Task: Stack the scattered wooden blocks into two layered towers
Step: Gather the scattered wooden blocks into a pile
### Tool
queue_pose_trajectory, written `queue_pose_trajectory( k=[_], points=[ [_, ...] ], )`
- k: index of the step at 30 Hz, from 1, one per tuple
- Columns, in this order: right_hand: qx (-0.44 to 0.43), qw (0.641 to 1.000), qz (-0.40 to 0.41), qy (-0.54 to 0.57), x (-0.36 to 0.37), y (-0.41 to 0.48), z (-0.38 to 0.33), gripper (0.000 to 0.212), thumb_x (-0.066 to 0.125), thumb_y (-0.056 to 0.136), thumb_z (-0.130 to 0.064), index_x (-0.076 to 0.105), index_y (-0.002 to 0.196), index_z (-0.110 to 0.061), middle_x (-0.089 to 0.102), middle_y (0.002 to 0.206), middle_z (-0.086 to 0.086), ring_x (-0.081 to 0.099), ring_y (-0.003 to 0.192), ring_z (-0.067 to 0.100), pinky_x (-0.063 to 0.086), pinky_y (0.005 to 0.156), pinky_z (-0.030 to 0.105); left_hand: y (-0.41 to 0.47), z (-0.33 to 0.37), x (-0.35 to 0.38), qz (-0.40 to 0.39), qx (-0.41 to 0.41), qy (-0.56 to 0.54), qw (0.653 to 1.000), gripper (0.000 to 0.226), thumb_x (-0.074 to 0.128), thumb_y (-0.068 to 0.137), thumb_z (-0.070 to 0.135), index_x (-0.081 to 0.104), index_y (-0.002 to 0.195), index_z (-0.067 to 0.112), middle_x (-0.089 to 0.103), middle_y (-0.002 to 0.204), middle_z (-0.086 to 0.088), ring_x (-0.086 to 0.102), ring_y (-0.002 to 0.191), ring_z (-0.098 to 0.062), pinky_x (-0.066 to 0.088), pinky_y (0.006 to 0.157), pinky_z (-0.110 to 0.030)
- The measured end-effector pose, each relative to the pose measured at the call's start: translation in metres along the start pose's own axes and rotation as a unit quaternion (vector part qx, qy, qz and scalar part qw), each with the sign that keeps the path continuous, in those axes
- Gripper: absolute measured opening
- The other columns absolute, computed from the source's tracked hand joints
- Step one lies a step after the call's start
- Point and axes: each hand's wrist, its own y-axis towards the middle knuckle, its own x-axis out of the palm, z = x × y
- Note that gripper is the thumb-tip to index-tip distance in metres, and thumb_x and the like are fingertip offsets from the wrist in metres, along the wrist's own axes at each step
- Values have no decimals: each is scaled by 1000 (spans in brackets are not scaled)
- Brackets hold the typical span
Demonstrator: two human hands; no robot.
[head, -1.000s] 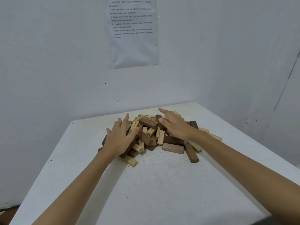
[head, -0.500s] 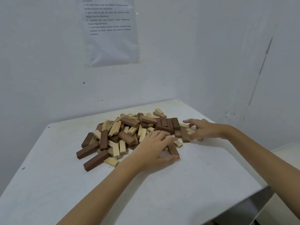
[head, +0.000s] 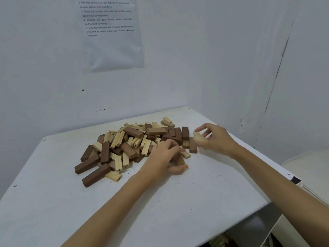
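Note:
A loose heap of wooden blocks [head: 128, 145], dark brown and pale, lies on the white table [head: 160, 202] toward its far side. My left hand [head: 165, 157] rests palm down at the heap's near right edge, fingers curled around a dark brown block [head: 179, 160] lying on the table. My right hand [head: 215, 138] hovers just right of the heap, lifted a little, and pinches a pale block [head: 198, 137] between thumb and fingers. Several dark blocks [head: 178, 133] lie side by side between the two hands.
White walls meet in a corner behind the table, with a printed sheet [head: 110, 32] stuck on the left one. The table's right edge [head: 277, 196] drops off beside a cream-coloured cabinet [head: 306, 172]. Two long dark blocks [head: 94, 174] stick out at the heap's near left.
Both hands moved from the top of the heap to its right side. My right hand has picked up a pale block; my left hand has curled onto a dark one.

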Motion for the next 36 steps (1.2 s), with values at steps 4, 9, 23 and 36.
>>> queue_pose_trajectory(
  k=[4,9,23,36],
  points=[
    [19,989,-36,143,14,5,-22,23,75,82,-29,69,104,-25,66,93,1,63,74,10,50,69,23,-2,4,-14,108,-22,-109,988,44,76,75,35,65,114,20,51,112,5,47,108,-9,36,93,-13],
    [-27,991,-32,129,45,11,-41,26,74,85,-24,67,109,-19,62,92,-8,54,67,-3,42,61,6,-16,-12,-32,169,-103,61,978,50,71,73,44,63,117,20,56,112,3,49,105,-14,34,90,-24],
    [-80,981,-122,-125,37,-4,-7,107,61,52,-89,4,140,-66,0,161,10,0,148,33,11,117,59,-99,-30,-73,135,-292,106,941,127,47,42,95,4,150,42,-2,160,-5,-5,147,-33,9,111,-64],
    [-24,961,-159,-226,76,6,-13,114,45,52,-92,-14,144,-58,-18,159,20,-13,140,56,-5,113,66,-91,-43,-59,67,-440,71,893,136,58,38,90,-17,144,49,-17,157,-12,-18,141,-43,-4,112,-64]
  ],
)
